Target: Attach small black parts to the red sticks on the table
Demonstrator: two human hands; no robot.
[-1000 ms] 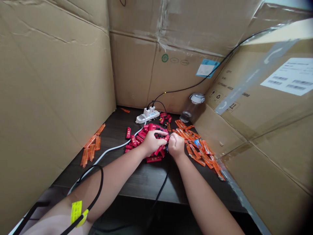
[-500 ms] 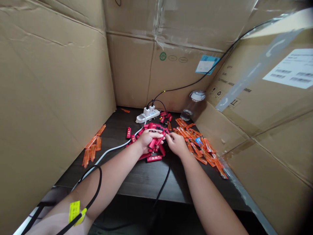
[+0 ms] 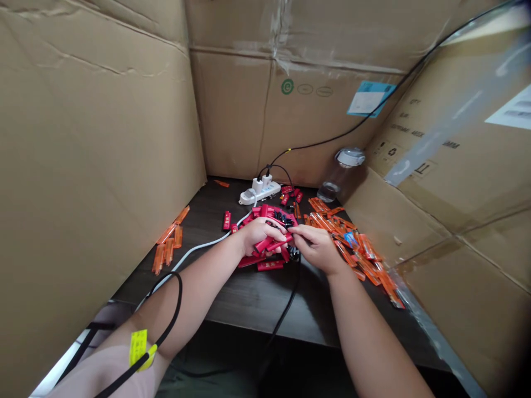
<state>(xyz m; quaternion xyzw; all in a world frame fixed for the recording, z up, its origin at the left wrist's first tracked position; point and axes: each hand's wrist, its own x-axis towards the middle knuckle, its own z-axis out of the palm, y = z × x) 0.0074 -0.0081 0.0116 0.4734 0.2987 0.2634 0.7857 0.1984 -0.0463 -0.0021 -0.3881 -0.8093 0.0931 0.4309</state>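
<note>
My left hand (image 3: 259, 235) is closed around a bundle of small red tubes (image 3: 265, 244) over the dark table (image 3: 249, 293). My right hand (image 3: 317, 247) pinches the end of one red tube (image 3: 284, 240) that sticks out of that bundle. Under both hands lies a pile of more red tubes (image 3: 269, 213) mixed with small black parts (image 3: 285, 219).
Orange transparent pieces (image 3: 357, 249) spread along the table's right side, and a few more (image 3: 168, 246) lie at the left. A white power strip (image 3: 259, 192) with plugs and a clear bottle (image 3: 342, 174) stand at the back. Cardboard walls (image 3: 95, 166) enclose the table. Cables run across it.
Both hands have lifted slightly off the pile and the right hand now pinches one tube at the bundle. The camera view shifted a little to the left.
</note>
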